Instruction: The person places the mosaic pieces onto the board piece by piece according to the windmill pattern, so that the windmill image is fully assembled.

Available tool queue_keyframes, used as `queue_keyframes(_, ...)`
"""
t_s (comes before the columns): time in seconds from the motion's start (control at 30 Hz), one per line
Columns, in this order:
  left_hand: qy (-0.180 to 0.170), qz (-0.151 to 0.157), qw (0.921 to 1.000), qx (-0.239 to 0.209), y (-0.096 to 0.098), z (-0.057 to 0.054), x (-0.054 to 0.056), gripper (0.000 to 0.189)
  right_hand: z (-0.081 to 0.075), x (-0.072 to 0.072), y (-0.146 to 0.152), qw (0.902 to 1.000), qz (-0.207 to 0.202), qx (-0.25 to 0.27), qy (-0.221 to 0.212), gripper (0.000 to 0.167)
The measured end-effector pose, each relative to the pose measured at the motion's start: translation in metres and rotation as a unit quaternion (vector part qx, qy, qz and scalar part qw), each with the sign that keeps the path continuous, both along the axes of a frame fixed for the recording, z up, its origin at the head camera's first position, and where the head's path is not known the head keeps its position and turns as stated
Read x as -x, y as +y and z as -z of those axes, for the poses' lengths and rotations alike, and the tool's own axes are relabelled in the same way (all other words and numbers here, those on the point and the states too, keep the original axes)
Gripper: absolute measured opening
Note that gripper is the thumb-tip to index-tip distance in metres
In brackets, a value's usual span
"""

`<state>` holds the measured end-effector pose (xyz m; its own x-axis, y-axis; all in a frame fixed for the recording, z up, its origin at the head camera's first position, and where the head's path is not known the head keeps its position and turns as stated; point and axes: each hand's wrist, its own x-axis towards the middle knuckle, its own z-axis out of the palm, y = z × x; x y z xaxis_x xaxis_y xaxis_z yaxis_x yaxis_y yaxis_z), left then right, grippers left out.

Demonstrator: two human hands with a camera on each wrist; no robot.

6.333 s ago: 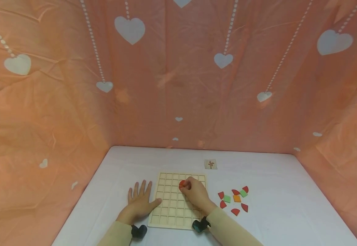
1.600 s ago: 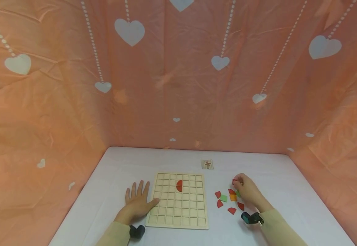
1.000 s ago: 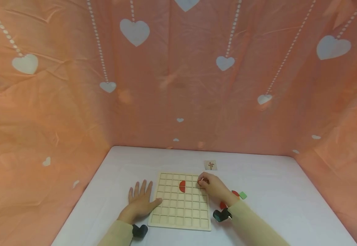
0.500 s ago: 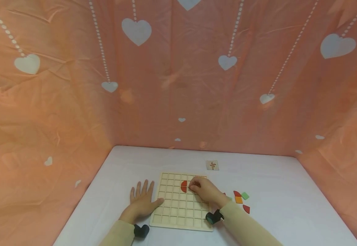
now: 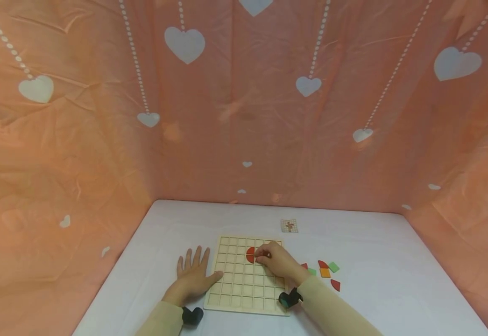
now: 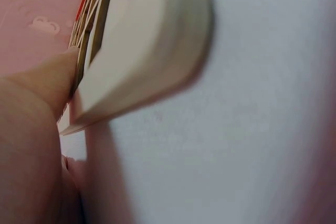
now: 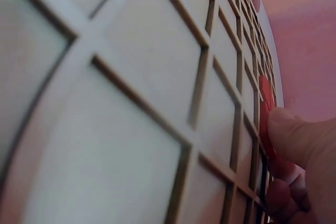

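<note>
A wooden grid board (image 5: 241, 289) lies on the white table. Two red quarter-circle tiles (image 5: 250, 255) sit in neighbouring cells of its upper part, together making a half disc. Just to their right my right hand (image 5: 279, 261) pinches another red quarter-circle tile, mostly hidden by the fingers in the head view. In the right wrist view red tile edges (image 7: 264, 95) show by the thumb (image 7: 289, 132), low at the grid. My left hand (image 5: 193, 280) lies flat with fingers spread beside the board, its thumb resting on the board's left edge, as the left wrist view (image 6: 63, 74) also shows.
Right of the board lie loose tiles: red quarter circles (image 5: 335, 284), an orange square (image 5: 325, 273) and green squares (image 5: 333, 267), some partly behind my right arm. A small patterned card (image 5: 289, 226) lies behind the board. An orange curtain with hearts (image 5: 244, 116) surrounds the table.
My right hand put down a red tile under the first, picked another from the pile at right, and brought it left to the board beside the half disc. My left hand stayed put.
</note>
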<state>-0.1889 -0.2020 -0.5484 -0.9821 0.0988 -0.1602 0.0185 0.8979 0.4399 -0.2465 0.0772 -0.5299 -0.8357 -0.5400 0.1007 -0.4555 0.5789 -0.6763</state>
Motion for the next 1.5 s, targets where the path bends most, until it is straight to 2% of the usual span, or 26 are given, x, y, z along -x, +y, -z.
queue_keyframes(0.17, 0.0, 0.004, 1.0, 0.001, -0.001, 0.001, 0.001, 0.096, 0.0, -0.001, 0.002, 0.9998, 0.016, -0.007, 0.0, 0.011)
queue_keyframes(0.33, 0.002, 0.004, 1.0, -0.005, -0.001, 0.002, 0.001, 0.096, -0.002, -0.003, 0.006, 0.998, 0.059, -0.012, -0.023, 0.014)
queue_keyframes(0.47, 0.005, 0.003, 1.0, -0.003, -0.001, 0.003, 0.001, 0.096, -0.002, -0.004, 0.007, 0.9964, 0.077, -0.005, -0.036, 0.016)
queue_keyframes(0.63, 0.008, 0.004, 0.9999, -0.014, 0.0, 0.003, 0.0, 0.095, 0.0, -0.005, 0.008, 0.9953, 0.082, 0.008, -0.05, 0.017)
queue_keyframes(0.93, -0.002, -0.001, 1.0, -0.002, 0.0, 0.001, 0.001, 0.096, 0.003, -0.006, 0.006, 0.9952, 0.083, 0.014, -0.049, 0.006)
queue_keyframes(1.27, -0.004, -0.002, 1.0, -0.009, 0.0, -0.001, -0.001, 0.095, 0.003, -0.009, 0.006, 0.9976, 0.067, 0.01, -0.013, 0.005)
queue_keyframes(1.5, -0.005, -0.001, 1.0, -0.008, 0.0, -0.002, -0.001, 0.095, 0.002, -0.013, 0.003, 0.9951, 0.089, 0.015, -0.04, 0.006)
